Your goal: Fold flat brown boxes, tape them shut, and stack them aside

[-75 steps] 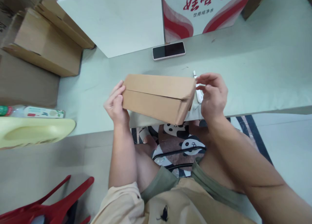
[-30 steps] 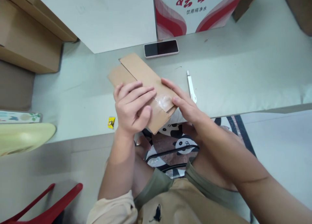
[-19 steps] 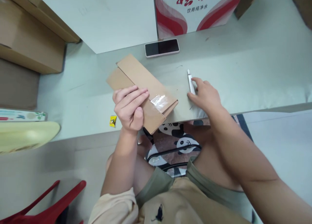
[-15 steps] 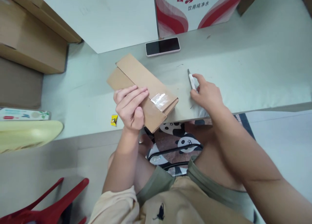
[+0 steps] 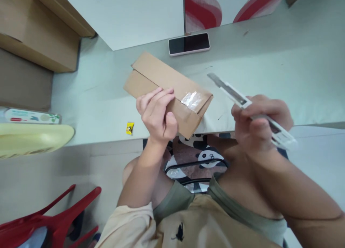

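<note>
A small brown cardboard box (image 5: 172, 75) is tilted above the table's front edge, with my left hand (image 5: 159, 113) wrapped round its near side. Clear tape (image 5: 192, 100) crosses the seam near the box's right end. To the right, my right hand (image 5: 260, 122) grips a white utility knife (image 5: 237, 95). Its grey blade sticks out and points up and left toward the box, apart from it. The knife's rear end shows below my fingers, slightly blurred.
On the pale table (image 5: 107, 93) lie a phone (image 5: 189, 44) and a small yellow packet (image 5: 129, 128). A white-and-red carton (image 5: 205, 9) stands behind. Larger cardboard boxes (image 5: 40, 32) are at left, above a pale yellow object (image 5: 35, 138). A red chair (image 5: 59, 219) stands at lower left.
My right hand has lifted the utility knife off the table, and the knife now sits in my grip with more blade showing. The box in my left hand has shifted slightly right.
</note>
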